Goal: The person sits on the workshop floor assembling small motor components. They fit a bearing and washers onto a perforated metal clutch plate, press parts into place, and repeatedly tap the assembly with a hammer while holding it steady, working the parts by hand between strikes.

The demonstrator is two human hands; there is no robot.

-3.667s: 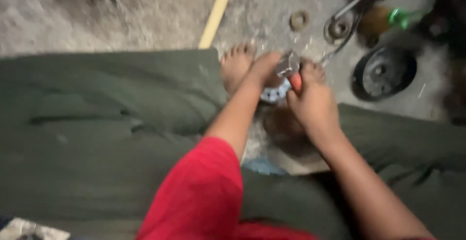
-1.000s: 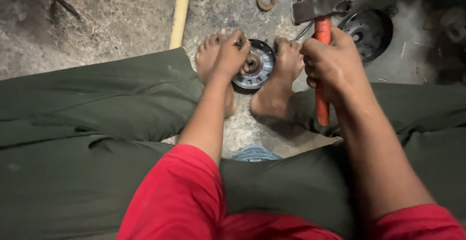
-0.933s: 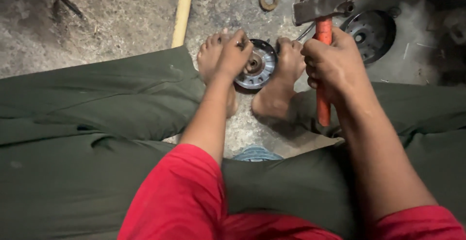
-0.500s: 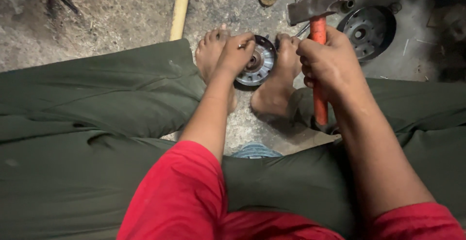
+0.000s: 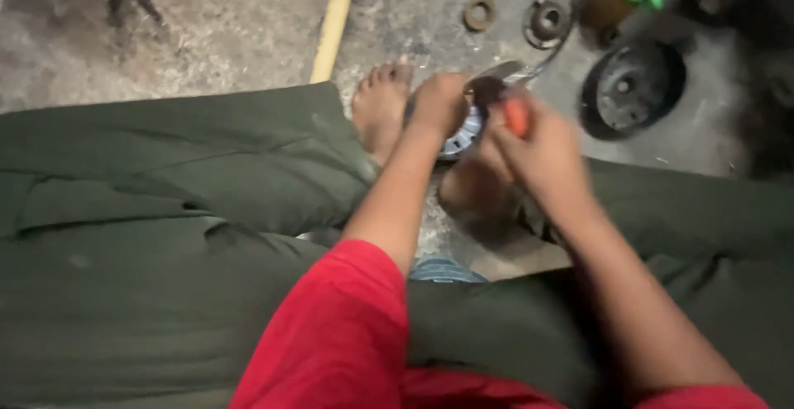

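Seated on the concrete floor [image 5: 207, 37], bare feet braced either side of a round metal pulley [image 5: 465, 132] at twelve o'clock from the lap. Left hand [image 5: 438, 103] curled over the pulley's near rim, fingers closed on it, pinning it against the left foot [image 5: 380, 107]. Right hand [image 5: 542, 148] wrapped tight round the orange handle of a hammer [image 5: 514, 113], head blurred and low over the pulley's hub, just beside the left knuckles. Right foot [image 5: 480, 198] partly hidden under the right wrist.

Farther out: a dark ribbed disc [image 5: 633, 86] at two o'clock, a small ring [image 5: 478, 14] at twelve, a smaller wheel [image 5: 546, 22] at one, a green-capped brown bottle [image 5: 616, 0] beyond it, a yellow stick [image 5: 335, 20] at eleven.

Likely risks: a glancing strike landing on the left fingers or toes, given so little gap; the pulley skidding from between the feet if hit off-centre; a chipped rim from too hard a knock.
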